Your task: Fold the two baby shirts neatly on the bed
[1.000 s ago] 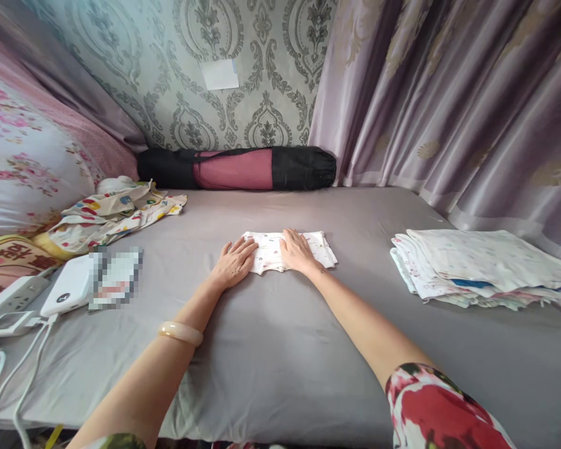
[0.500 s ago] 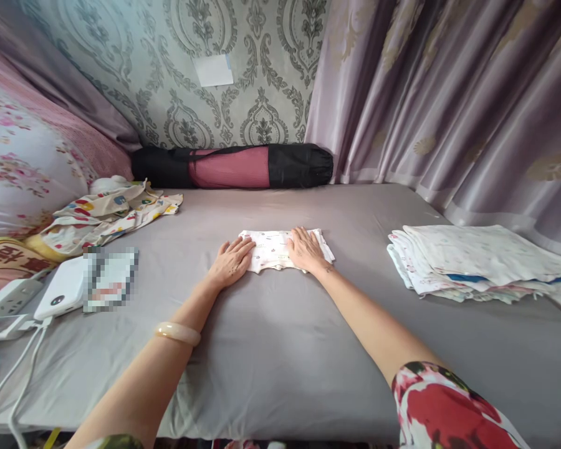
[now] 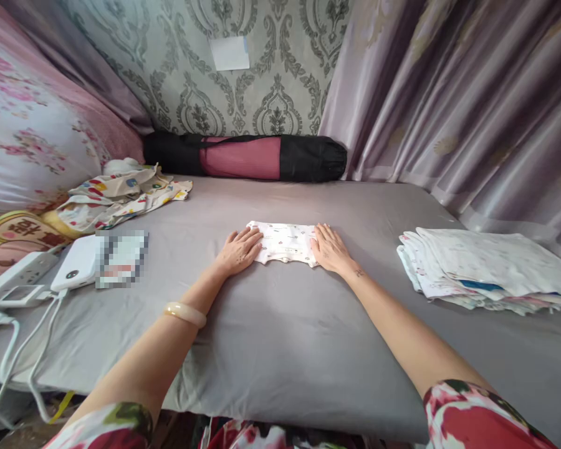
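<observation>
A small folded white cloth [image 3: 286,242] with a tiny print lies flat on the grey bed sheet [image 3: 280,349] in the middle of the view. My left hand [image 3: 239,251] rests palm down on the cloth's left end, fingers spread. My right hand [image 3: 330,249] lies flat on its right end, fingers also apart. Neither hand grips anything. A pale bangle [image 3: 185,313] sits on my left forearm.
A stack of folded cloths [image 3: 486,269] lies at the right. Unfolded printed garments [image 3: 121,196] sit at the back left. A black and pink rolled bag [image 3: 245,156] lies against the wall. A white power bank [image 3: 77,271], a power strip [image 3: 16,274] and cables are at the left edge. Curtains [image 3: 449,93] hang on the right.
My right hand has slid rightwards across the cloth to its right end. My left hand has stayed at the left end. The camera has shifted slightly.
</observation>
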`<action>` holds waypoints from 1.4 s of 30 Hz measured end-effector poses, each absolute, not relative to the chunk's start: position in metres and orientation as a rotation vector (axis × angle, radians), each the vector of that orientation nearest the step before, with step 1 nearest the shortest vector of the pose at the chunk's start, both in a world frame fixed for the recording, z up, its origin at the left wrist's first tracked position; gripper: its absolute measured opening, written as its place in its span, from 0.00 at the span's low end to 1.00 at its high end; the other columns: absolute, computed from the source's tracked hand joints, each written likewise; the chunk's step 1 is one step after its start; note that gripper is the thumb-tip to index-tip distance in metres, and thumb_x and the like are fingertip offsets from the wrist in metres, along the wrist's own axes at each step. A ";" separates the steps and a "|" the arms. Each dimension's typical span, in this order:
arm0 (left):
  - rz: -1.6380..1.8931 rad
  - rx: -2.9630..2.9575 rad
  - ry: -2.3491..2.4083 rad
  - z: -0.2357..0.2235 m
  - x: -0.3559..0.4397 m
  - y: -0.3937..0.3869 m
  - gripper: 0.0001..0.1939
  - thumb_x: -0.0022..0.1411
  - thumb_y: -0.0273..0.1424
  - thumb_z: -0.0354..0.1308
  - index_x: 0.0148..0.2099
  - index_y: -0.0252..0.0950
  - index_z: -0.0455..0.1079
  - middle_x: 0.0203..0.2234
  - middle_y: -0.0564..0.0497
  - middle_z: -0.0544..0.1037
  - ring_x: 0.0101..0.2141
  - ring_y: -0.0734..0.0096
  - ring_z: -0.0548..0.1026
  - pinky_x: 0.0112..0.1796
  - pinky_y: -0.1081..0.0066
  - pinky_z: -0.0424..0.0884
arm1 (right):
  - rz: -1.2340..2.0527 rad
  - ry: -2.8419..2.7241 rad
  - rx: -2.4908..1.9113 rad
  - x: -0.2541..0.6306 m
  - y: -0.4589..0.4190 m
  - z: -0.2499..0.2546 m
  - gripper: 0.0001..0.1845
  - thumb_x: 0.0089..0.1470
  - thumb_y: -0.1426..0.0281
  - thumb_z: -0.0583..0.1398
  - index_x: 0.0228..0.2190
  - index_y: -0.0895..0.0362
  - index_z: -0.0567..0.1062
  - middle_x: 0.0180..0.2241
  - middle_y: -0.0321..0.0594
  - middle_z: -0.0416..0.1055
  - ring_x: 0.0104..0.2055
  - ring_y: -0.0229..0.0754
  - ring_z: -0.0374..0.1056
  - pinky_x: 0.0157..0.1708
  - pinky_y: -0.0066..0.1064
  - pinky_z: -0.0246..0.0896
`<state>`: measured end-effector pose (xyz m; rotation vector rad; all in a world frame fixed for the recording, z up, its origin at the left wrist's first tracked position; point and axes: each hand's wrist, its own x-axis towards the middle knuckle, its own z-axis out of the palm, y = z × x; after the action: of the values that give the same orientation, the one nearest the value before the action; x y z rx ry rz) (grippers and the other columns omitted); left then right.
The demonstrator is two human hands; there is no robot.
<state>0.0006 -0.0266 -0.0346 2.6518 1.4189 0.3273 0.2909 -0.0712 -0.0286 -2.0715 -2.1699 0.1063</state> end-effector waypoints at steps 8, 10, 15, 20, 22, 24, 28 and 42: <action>0.361 2.610 1.400 -0.036 -0.001 -0.025 0.25 0.72 0.38 0.36 0.65 0.43 0.61 0.66 0.51 0.60 0.66 0.62 0.53 0.64 0.54 0.47 | 0.249 -2.105 -1.984 0.297 -0.063 -0.033 0.31 0.64 0.64 0.44 0.64 0.64 0.59 0.68 0.48 0.48 0.71 0.49 0.40 0.68 0.42 0.38; 0.403 2.559 1.369 -0.037 -0.003 -0.021 0.25 0.71 0.39 0.38 0.65 0.43 0.62 0.66 0.49 0.61 0.66 0.62 0.54 0.64 0.55 0.47 | 0.402 -1.985 -1.950 0.303 -0.059 -0.028 0.29 0.63 0.65 0.47 0.63 0.60 0.61 0.67 0.46 0.52 0.69 0.48 0.45 0.66 0.39 0.44; 0.598 2.182 1.603 -0.029 -0.011 -0.006 0.34 0.61 0.44 0.54 0.65 0.32 0.61 0.64 0.35 0.59 0.59 0.57 0.65 0.55 0.66 0.64 | 0.656 -1.396 -2.027 0.328 -0.052 -0.010 0.24 0.62 0.70 0.50 0.58 0.58 0.67 0.57 0.47 0.69 0.53 0.40 0.70 0.48 0.27 0.66; 0.514 1.823 1.872 -0.011 -0.009 0.006 0.21 0.58 0.42 0.56 0.46 0.31 0.76 0.35 0.45 0.79 0.38 0.61 0.77 0.37 0.71 0.69 | 0.757 -1.274 -2.210 0.341 -0.055 -0.002 0.14 0.60 0.69 0.53 0.37 0.61 0.78 0.34 0.44 0.78 0.29 0.36 0.72 0.23 0.22 0.59; 0.485 1.723 1.922 -0.003 -0.005 0.008 0.15 0.55 0.41 0.59 0.36 0.34 0.76 0.26 0.48 0.77 0.32 0.63 0.76 0.32 0.71 0.66 | 0.714 -1.318 -2.249 0.339 -0.056 -0.003 0.14 0.58 0.66 0.56 0.29 0.60 0.78 0.28 0.44 0.77 0.29 0.39 0.71 0.22 0.23 0.55; 0.470 1.631 1.973 0.003 0.001 0.008 0.12 0.52 0.40 0.62 0.30 0.35 0.74 0.22 0.49 0.75 0.29 0.64 0.74 0.29 0.71 0.64 | 0.639 -1.400 -2.310 0.335 -0.054 -0.004 0.16 0.57 0.62 0.58 0.25 0.59 0.78 0.27 0.44 0.76 0.32 0.41 0.72 0.24 0.25 0.54; 0.441 1.582 1.940 0.013 0.010 0.007 0.13 0.47 0.39 0.67 0.24 0.36 0.70 0.18 0.49 0.72 0.27 0.64 0.72 0.27 0.71 0.61 | 0.569 -1.544 -2.409 0.321 -0.052 0.001 0.18 0.56 0.57 0.58 0.27 0.57 0.79 0.29 0.44 0.78 0.35 0.43 0.73 0.27 0.26 0.56; 0.191 1.790 1.934 0.034 0.021 0.010 0.13 0.40 0.37 0.70 0.22 0.35 0.71 0.13 0.55 0.63 0.22 0.69 0.66 0.23 0.72 0.56 | 0.526 -1.616 -2.408 0.309 -0.061 0.022 0.16 0.44 0.65 0.65 0.38 0.57 0.81 0.38 0.48 0.80 0.42 0.45 0.75 0.32 0.25 0.62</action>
<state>0.0215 0.0102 0.0343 1.7900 1.9341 0.1909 0.3090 -0.0610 0.0223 -2.4080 -1.6161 0.5260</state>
